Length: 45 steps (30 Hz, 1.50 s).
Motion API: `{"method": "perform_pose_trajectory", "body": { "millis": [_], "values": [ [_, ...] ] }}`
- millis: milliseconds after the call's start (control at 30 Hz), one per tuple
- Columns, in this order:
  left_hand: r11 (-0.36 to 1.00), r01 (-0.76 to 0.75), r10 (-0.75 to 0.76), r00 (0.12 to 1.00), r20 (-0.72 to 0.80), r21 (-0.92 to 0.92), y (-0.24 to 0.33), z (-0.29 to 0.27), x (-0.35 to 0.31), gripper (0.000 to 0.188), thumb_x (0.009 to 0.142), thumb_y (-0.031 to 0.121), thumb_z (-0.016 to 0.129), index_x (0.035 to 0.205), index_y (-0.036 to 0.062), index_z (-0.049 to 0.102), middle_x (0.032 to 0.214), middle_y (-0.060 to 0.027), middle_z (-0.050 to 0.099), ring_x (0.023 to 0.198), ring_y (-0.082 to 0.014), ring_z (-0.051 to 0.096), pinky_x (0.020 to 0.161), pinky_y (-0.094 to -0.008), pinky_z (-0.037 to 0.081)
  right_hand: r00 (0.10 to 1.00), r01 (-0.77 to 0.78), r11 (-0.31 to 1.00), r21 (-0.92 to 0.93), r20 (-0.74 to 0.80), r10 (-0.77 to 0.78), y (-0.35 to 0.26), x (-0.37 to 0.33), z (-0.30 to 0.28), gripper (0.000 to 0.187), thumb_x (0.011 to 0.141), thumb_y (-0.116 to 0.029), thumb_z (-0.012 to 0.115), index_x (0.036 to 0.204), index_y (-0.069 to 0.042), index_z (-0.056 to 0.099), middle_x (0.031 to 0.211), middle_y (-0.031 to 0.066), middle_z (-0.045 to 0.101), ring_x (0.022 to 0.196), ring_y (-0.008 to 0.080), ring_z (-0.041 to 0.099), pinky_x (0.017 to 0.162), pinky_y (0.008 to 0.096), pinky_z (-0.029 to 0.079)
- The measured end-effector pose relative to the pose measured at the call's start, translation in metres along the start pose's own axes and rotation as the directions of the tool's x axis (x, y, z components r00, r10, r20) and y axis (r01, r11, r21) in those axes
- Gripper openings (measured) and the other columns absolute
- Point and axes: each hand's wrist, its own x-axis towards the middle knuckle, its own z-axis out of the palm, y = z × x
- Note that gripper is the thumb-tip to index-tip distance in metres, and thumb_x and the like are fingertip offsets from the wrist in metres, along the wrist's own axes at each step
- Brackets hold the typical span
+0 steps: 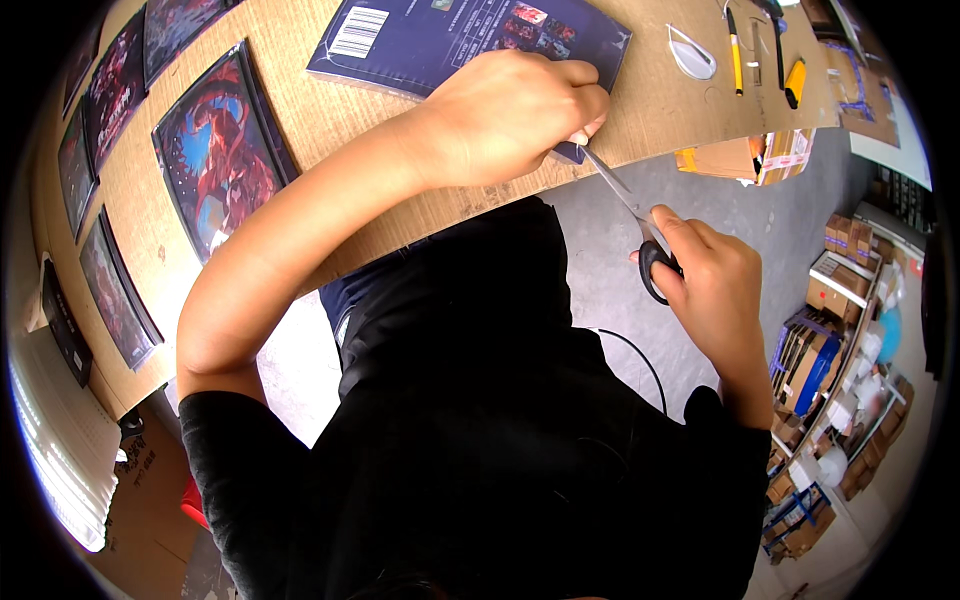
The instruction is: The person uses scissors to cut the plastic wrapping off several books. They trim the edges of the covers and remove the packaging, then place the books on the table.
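A flat dark blue printed box [400,48] with a barcode label lies at the table's near edge. Across it rests my left hand [520,115], its fingers closed in a pinch at the box's near right corner; what lies between the fingertips is mostly hidden. My right hand [705,275] is out past the table edge, wrapped round the black handles of a pair of scissors [622,192]. Their metal blades point up and left, with the tips right by my left fingertips at that corner.
Several dark picture-covered packages, one of them red and blue [225,150], lie on the wooden table [330,130] at left. A yellow pen [735,50] and a yellow-handled cutter [795,83] lie at far right. Below the edge stands an open cardboard box [725,158].
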Motion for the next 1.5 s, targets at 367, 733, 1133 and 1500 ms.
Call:
{"method": "perform_pose_trajectory", "body": {
  "millis": [367, 733, 1133, 1500],
  "values": [
    [0.998, 0.004, -0.005, 1.000, -0.018, -0.068, -0.001, 0.000, 0.000, 0.009, 0.076, 0.000, 0.060, 0.081, 0.0019, 0.053, 0.081, -0.0091, 0.054, 0.077, -0.0297, 0.057, 0.064, -0.0375, 0.046, 0.999, -0.035, 0.999, 0.023, 0.022, 0.034, 0.004, -0.005, -0.008, 0.036, 0.062, -0.011, 0.072, 0.095, -0.003, 0.061, 0.061, 0.0073, 0.054, 0.048, 0.0236, 0.051, 0.045, 0.0326, 0.038],
    [0.997, 0.009, -0.010, 1.000, -0.009, -0.083, -0.002, 0.000, -0.001, 0.009, 0.076, 0.000, 0.061, 0.080, 0.0021, 0.053, 0.080, -0.0091, 0.054, 0.075, -0.0299, 0.058, 0.063, -0.0370, 0.046, 0.999, -0.040, 0.999, 0.002, -0.002, 0.040, -0.005, 0.004, -0.006, 0.037, 0.059, -0.013, 0.072, 0.093, -0.002, 0.062, 0.058, 0.0075, 0.054, 0.045, 0.0238, 0.051, 0.043, 0.0330, 0.038],
    [0.998, 0.011, -0.012, 1.000, -0.012, -0.068, -0.001, 0.000, -0.001, 0.009, 0.076, 0.002, 0.061, 0.081, 0.0030, 0.053, 0.081, -0.0084, 0.054, 0.076, -0.0296, 0.057, 0.063, -0.0375, 0.045, 0.999, -0.032, 0.999, 0.029, 0.032, 0.031, -0.006, 0.000, -0.006, 0.036, 0.064, -0.009, 0.071, 0.098, -0.001, 0.061, 0.064, 0.0088, 0.057, 0.048, 0.0245, 0.054, 0.044, 0.0330, 0.040],
    [0.997, 0.002, -0.005, 0.999, -0.034, -0.078, -0.002, 0.000, 0.000, 0.009, 0.075, -0.002, 0.059, 0.080, 0.0026, 0.052, 0.080, -0.0086, 0.054, 0.075, -0.0297, 0.057, 0.063, -0.0375, 0.045, 0.994, -0.105, 0.994, -0.009, 0.026, 0.105, -0.002, -0.005, -0.008, 0.035, 0.063, -0.012, 0.072, 0.096, -0.004, 0.062, 0.061, 0.0078, 0.055, 0.047, 0.0242, 0.053, 0.044, 0.0341, 0.039]
  ]
}}
